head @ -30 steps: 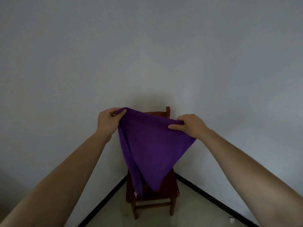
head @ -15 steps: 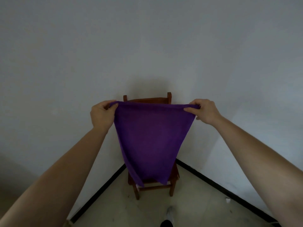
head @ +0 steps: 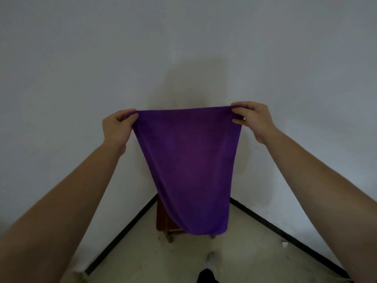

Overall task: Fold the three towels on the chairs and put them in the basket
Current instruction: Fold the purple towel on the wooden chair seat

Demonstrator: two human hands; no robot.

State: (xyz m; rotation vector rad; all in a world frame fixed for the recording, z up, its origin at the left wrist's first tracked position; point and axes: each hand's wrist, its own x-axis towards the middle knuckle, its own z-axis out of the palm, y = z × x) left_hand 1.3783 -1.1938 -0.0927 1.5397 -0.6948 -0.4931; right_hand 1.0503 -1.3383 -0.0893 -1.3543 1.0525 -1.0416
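Each grip, left hand (head: 116,128) and right hand (head: 253,119), pinches the purple towel (head: 189,170)'s top corners, stretched taut.

The person's bare left forearm (head: 71,201) filled the frame from 8 o'clock and the bare right forearm (head: 316,190) from 4 o'clock, both smooth, broad near the edge and narrowing to the wrist. The left hand (head: 117,129) and right hand (head: 255,119) were likewise bare. At 6 o'clock a black trouser leg (head: 206,277) showed, and just beyond it, toward 12 o'clock, a whitish shoe (head: 211,261), too blurred for detail.
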